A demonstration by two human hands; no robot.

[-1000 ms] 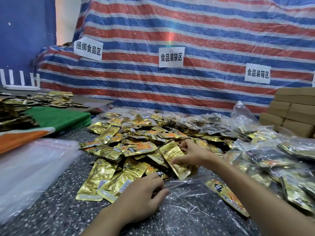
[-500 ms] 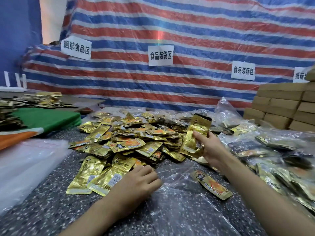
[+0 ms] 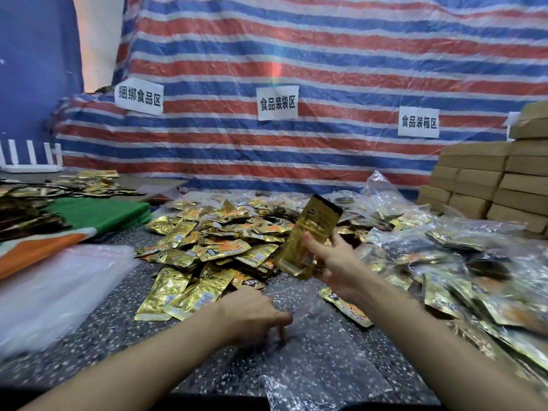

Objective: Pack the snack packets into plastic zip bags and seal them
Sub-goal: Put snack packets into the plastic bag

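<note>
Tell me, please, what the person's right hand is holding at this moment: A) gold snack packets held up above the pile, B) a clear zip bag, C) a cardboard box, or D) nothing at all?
A: the right hand grips gold snack packets, held upright above the pile of loose packets on the table; the cardboard boxes sit stacked at the far right.

Three white signs hang on the striped tarp [image 3: 326,54] beyond the hands. The left sign [image 3: 139,97], far up and left of the left hand [image 3: 252,317], reads 捆绑食品区. The middle sign [image 3: 277,103], above the gap between both hands, reads 食品装袋区. The right sign [image 3: 418,121], up and right of the right hand [image 3: 335,262], reads 食品装箱区. The packet [image 3: 311,232] in the right hand carries print too blurred to read.
</note>
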